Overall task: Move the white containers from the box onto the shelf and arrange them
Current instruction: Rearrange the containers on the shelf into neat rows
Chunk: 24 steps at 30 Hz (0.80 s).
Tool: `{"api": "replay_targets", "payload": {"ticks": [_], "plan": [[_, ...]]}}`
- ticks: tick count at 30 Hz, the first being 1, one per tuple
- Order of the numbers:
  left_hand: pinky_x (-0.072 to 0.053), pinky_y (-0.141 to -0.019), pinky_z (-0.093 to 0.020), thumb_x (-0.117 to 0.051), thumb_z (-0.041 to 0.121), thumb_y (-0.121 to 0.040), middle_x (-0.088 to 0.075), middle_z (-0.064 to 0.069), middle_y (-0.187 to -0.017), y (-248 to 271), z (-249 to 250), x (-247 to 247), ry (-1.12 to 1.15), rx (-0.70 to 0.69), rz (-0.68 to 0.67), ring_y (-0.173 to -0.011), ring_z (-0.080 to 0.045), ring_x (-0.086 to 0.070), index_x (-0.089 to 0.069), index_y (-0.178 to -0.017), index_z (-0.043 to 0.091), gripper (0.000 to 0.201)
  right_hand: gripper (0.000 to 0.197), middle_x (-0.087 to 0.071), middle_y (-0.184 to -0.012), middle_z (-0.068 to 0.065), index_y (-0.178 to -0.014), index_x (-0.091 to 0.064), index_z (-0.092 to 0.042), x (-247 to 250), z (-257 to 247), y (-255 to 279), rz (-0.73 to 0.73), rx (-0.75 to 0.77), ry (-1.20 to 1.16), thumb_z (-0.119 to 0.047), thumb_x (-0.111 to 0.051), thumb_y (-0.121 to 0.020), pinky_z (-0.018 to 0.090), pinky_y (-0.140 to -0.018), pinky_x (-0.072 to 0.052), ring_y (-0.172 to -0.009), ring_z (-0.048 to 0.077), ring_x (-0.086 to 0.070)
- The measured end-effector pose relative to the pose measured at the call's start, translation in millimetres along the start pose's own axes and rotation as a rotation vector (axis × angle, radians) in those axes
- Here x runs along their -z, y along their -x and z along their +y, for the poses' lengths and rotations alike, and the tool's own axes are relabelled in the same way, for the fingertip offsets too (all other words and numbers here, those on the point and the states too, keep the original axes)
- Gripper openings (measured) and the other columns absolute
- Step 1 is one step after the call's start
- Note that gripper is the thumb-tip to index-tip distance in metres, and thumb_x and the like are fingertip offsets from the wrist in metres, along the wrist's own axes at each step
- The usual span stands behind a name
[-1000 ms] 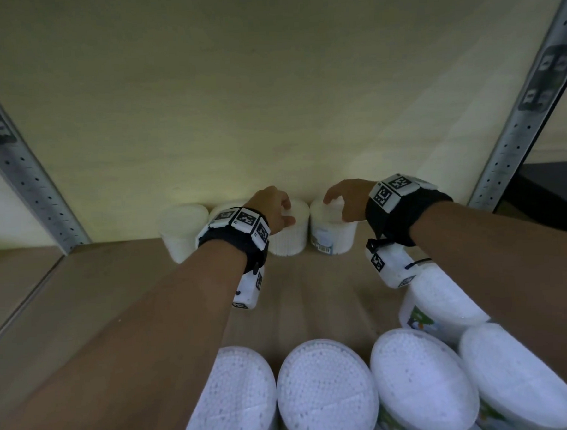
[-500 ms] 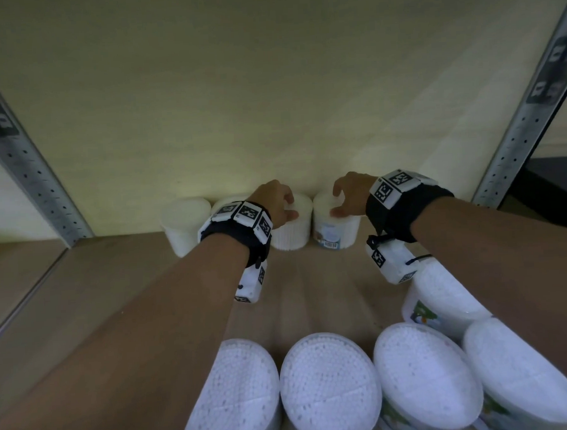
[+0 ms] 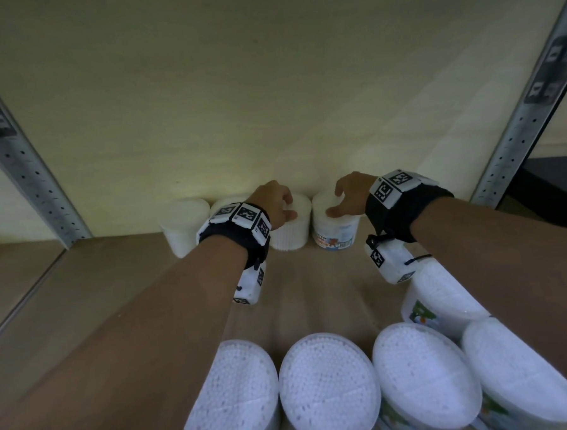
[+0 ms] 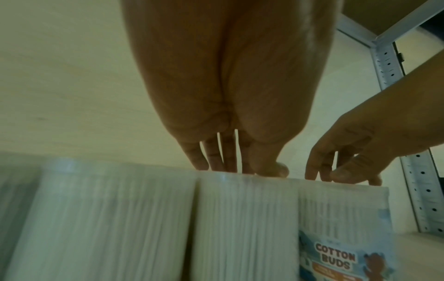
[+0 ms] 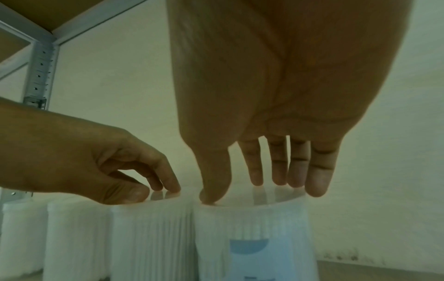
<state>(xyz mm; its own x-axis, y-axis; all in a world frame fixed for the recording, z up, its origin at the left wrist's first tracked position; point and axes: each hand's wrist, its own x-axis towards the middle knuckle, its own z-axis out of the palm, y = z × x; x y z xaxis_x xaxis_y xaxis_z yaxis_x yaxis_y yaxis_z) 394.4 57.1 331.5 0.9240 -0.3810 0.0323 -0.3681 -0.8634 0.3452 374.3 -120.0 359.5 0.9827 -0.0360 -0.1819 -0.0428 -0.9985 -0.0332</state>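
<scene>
Several white cotton-bud containers stand in a row against the back wall of the shelf point(image 3: 312, 285). My left hand point(image 3: 288, 209) rests its fingertips point(image 4: 216, 165) on the lid of the third plain container point(image 3: 291, 235). My right hand point(image 3: 339, 203) hovers over the labelled container point(image 3: 334, 233) beside it. Its thumb touches the lid's front rim and its fingers point(image 5: 278, 171) hang nearly straight just above the lid. Two more containers point(image 3: 184, 226) stand to the left, one partly hidden behind my wristband.
Several more containers point(image 3: 327, 383) line the shelf's front edge, with one point(image 3: 444, 298) behind them on the right under my right forearm. Perforated metal uprights point(image 3: 27, 169) point(image 3: 526, 110) frame both sides. Bare wooden board lies between the two rows.
Both hands have slid the two containers a little farther back toward the wall. The right fingers have straightened and lifted off the lid.
</scene>
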Motion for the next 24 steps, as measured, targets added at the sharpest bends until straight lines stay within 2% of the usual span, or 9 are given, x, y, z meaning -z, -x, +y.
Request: {"api": "replay_targets", "payload": {"ticks": [6, 10, 13, 18, 19, 21, 24], "plan": [[-0.042, -0.101, -0.037, -0.063, 0.028, -0.089, -0.047, -0.013, -0.135, -0.2, 0.3, -0.5, -0.004, -0.002, 0.003, -0.122, -0.029, -0.049, -0.057, -0.124, 0.007, 0.041, 0.063, -0.062, -0.122, 0.011, -0.12, -0.061, -0.008, -2.6, -2.8, 0.6, 0.037, -0.011, -0.018, -0.057, -0.061, -0.08, 0.045, -0.094, -0.051, -0.106, 0.032, -0.062], [-0.042, -0.1, -0.036, -0.063, 0.028, -0.089, -0.047, -0.013, -0.134, 0.3, 0.0, -0.1, -0.002, -0.008, 0.002, -0.121, -0.029, -0.05, -0.057, -0.124, 0.006, 0.041, 0.052, -0.056, -0.131, 0.011, -0.128, -0.056, -0.009, 1.0, -2.1, 5.5, 0.013, 0.007, -0.016, -0.039, -0.063, -0.087, 0.035, -0.098, -0.047, -0.117, 0.029, -0.057], [-0.041, -0.1, -0.035, -0.063, 0.027, -0.089, -0.047, -0.013, -0.134, 0.5, 0.5, 0.0, -0.002, -0.011, 0.004, -0.122, -0.029, -0.049, -0.057, -0.124, 0.006, 0.041, 0.052, -0.048, -0.141, 0.007, -0.136, -0.049, -0.014, 4.0, 0.0, 4.9, -0.014, 0.044, -0.02, -0.022, -0.065, -0.087, 0.031, -0.101, -0.041, -0.126, 0.025, -0.05], [-0.041, -0.099, -0.035, -0.063, 0.027, -0.089, -0.046, -0.012, -0.134, 0.1, -0.2, -1.6, 0.009, -0.004, 0.003, -0.122, -0.028, -0.049, -0.057, -0.123, 0.008, 0.039, 0.053, -0.043, -0.145, 0.008, -0.139, -0.047, -0.017, 8.4, 1.7, 6.4, -0.073, 0.095, -0.042, -0.004, -0.057, -0.088, 0.033, -0.101, -0.044, -0.128, 0.026, -0.048], [-0.041, -0.099, -0.035, -0.062, 0.027, -0.089, -0.046, -0.012, -0.135, 0.0, -0.2, -1.7, 0.008, -0.003, 0.001, -0.122, -0.028, -0.048, -0.057, -0.123, 0.008, 0.039, 0.052, -0.043, -0.145, 0.008, -0.138, -0.048, -0.016, 8.4, 1.8, 5.9, -0.066, 0.091, -0.051, -0.007, -0.058, -0.088, 0.033, -0.101, -0.044, -0.128, 0.026, -0.048], [-0.04, -0.1, -0.035, -0.062, 0.027, -0.09, -0.046, -0.012, -0.135, 0.3, 0.0, -1.2, 0.006, -0.002, 0.002, -0.123, -0.028, -0.048, -0.056, -0.124, 0.008, 0.04, 0.053, -0.046, -0.143, 0.008, -0.138, -0.047, -0.013, 6.7, 0.8, 4.9, -0.046, 0.079, -0.052, -0.022, -0.064, -0.088, 0.034, -0.103, -0.042, -0.128, 0.026, -0.048], [-0.041, -0.102, -0.036, -0.062, 0.027, -0.09, -0.046, -0.013, -0.135, 0.7, 0.6, -1.3, 0.002, -0.001, 0.005, -0.123, -0.029, -0.048, -0.056, -0.124, 0.008, 0.04, 0.063, -0.048, -0.141, 0.011, -0.14, -0.043, -0.007, 2.1, -0.4, 3.9, -0.042, 0.072, -0.006, -0.04, -0.062, -0.089, 0.033, -0.1, -0.042, -0.125, 0.027, -0.05]]}}
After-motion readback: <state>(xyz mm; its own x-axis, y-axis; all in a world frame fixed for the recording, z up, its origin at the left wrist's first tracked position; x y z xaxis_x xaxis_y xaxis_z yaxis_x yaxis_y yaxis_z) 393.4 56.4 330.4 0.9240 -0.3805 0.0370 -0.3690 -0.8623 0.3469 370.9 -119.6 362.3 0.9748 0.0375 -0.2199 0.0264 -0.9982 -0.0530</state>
